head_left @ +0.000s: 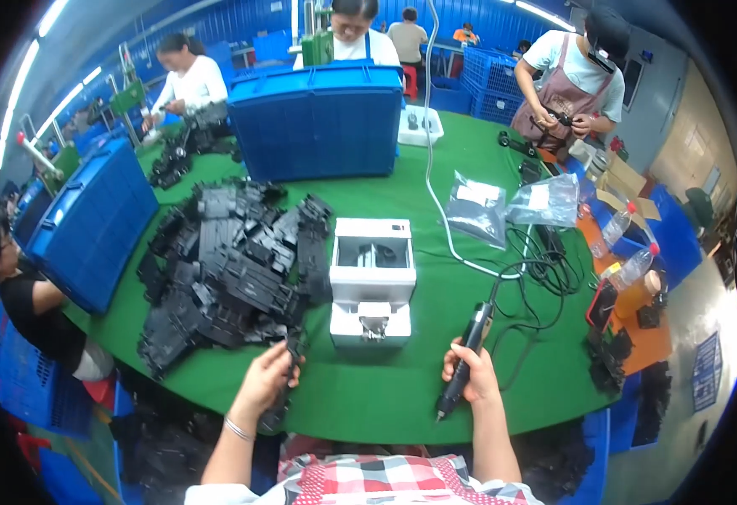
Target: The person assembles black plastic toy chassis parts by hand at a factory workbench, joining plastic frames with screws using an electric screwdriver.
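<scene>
My right hand (474, 371) is wrapped round a black corded electric screwdriver (475, 324), its bit pointing down toward the near table edge. My left hand (261, 380) grips a black plastic part (276, 412) near the front edge; the fingers cover some of it. Just beyond my left hand spreads a big heap of black plastic parts (225, 269). Between my hands, a little farther off, stands a white screw feeder (373, 326) with a windowed top. The screwdriver's black cord (545, 290) lies coiled to the right of it.
Blue crates (318, 126) stand on edge at the back and at the left (91, 227). Two clear plastic bags (476, 210) lie beyond the cord. Bottles (633, 268) and a phone (601, 303) are on the orange surface at right. Co-workers (575, 76) work around the green table (368, 396).
</scene>
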`<state>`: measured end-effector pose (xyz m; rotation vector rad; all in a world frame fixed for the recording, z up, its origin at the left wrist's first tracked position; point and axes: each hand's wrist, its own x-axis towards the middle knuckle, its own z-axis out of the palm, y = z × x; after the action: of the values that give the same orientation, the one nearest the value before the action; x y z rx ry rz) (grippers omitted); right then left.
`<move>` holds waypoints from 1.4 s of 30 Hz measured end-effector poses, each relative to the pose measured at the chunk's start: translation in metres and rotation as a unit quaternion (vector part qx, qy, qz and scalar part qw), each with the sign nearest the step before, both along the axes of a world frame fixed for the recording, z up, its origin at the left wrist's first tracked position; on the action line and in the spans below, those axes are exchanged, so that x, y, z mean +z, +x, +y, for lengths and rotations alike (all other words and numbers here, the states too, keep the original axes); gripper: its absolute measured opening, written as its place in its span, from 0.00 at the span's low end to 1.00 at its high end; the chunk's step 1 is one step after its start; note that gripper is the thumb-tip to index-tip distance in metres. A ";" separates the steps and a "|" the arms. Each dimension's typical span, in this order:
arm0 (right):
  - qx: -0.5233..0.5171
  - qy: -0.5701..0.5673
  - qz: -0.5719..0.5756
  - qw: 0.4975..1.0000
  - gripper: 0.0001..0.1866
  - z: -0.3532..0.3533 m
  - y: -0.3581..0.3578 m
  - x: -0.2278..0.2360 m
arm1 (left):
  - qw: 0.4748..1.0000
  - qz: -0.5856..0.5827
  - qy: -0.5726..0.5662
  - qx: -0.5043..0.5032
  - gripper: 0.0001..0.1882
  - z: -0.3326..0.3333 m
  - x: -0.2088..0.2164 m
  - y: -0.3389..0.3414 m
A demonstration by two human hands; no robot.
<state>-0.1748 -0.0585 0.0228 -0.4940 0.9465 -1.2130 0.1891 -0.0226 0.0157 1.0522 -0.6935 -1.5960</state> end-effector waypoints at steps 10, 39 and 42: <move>0.000 0.006 0.016 1.000 0.15 -0.003 0.001 0.002 | 0.996 -0.087 -0.022 0.026 0.23 -0.006 0.013 -0.006; 0.016 0.021 -0.134 0.991 0.14 -0.043 -0.038 -0.012 | 0.943 -0.313 -0.090 0.074 0.27 -0.005 -0.004 0.027; 0.011 0.034 -0.135 0.990 0.12 -0.043 -0.040 -0.012 | 0.944 -0.307 -0.094 0.073 0.27 -0.003 -0.005 0.032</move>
<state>-0.2147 -0.1016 0.0108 -0.2761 0.7455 -1.1887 0.2206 -0.0255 0.0102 1.4339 -1.1266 -1.0394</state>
